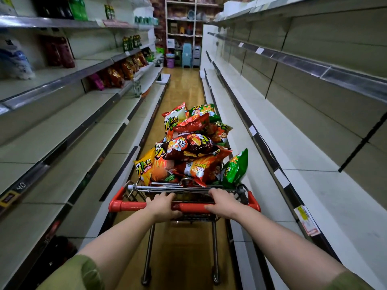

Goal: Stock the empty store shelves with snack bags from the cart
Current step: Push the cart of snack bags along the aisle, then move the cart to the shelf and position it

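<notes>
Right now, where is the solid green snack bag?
In the head view, the green snack bag stands at the near right corner of the cart, beside an orange bag, just ahead of the right hand gripping the red handle.

cart (129, 206): basket hidden under snack bags (188, 147)
price tag (306, 220): print too small to read
far shelves (182, 18): goods blurred
sleeves (79, 273): cut by bottom edge

Wood-look floor (184, 84) down aisle. Dark drink bottles (57, 51) upper left; green bottles (131, 42) farther along. Stacked plastic stools (186, 55) and purple bucket (170, 61) far end.
</notes>
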`<state>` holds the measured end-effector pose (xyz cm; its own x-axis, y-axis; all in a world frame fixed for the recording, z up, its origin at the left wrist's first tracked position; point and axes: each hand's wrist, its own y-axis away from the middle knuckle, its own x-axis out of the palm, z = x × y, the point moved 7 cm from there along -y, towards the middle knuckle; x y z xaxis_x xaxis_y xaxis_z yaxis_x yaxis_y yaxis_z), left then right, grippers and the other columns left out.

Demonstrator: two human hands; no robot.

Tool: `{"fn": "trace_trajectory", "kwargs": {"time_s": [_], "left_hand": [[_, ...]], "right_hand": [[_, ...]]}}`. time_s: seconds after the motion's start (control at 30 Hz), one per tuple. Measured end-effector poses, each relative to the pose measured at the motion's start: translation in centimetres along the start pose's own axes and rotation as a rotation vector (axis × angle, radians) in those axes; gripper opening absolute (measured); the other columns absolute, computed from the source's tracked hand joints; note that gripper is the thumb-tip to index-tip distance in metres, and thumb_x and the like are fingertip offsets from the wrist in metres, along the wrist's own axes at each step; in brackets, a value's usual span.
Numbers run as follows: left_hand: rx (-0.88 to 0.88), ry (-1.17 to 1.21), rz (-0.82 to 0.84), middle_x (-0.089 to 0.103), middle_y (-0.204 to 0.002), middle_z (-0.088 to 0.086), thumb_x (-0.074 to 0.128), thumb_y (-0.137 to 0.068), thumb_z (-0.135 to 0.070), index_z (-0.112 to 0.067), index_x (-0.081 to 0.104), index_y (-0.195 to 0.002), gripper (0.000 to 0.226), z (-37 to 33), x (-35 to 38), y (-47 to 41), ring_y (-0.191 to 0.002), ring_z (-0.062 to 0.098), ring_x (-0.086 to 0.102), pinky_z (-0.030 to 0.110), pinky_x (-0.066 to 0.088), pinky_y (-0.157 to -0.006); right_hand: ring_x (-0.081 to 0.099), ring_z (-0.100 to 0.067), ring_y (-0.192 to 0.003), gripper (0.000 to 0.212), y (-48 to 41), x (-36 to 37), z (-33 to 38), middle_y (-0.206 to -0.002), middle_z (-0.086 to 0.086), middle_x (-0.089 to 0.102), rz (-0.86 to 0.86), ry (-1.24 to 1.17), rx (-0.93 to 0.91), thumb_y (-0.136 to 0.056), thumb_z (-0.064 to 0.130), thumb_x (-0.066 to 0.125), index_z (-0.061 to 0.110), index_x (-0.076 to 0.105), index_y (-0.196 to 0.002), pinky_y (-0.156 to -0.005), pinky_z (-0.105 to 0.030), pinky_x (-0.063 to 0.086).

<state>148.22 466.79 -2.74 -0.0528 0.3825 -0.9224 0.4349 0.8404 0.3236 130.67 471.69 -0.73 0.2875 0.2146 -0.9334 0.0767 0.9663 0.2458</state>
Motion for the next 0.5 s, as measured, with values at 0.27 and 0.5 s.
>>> {"fn": "trace_trajectory", "kwargs": {"time_s": [0.27,0.5], "left_hand": [[0.181,0.115,-0.356,0.054,-0.123,0.002,0.047,-0.093,-0.048,-0.019,0.048,-0.133,0.049,-5.6,-5.9,0.4,-0.114,0.019,0.051,0.035,0.039,-0.100],[0.224,0.192,-0.475,0.055,-0.120,0.001,0.049,-0.093,-0.044,-0.017,0.052,-0.128,0.045,-7.8,-8.2,0.5,-0.110,0.020,0.053,0.036,0.045,-0.094]], "right_hand": [[0.054,-0.025,-0.105,0.029,-0.4,-6.9,1.9,-0.114,-0.007,0.056,-0.363,-0.309,-0.075,-0.093,0.030,0.051,0.010,0.057,-0.113,-0.092,-0.038,0.045],[0.051,-0.020,-0.106,0.027,0.4,-9.7,0.7,-0.116,-0.006,0.053,-0.535,-0.381,-0.108,-0.094,0.027,0.051,0.010,0.055,-0.116,-0.087,-0.028,0.041]]}}
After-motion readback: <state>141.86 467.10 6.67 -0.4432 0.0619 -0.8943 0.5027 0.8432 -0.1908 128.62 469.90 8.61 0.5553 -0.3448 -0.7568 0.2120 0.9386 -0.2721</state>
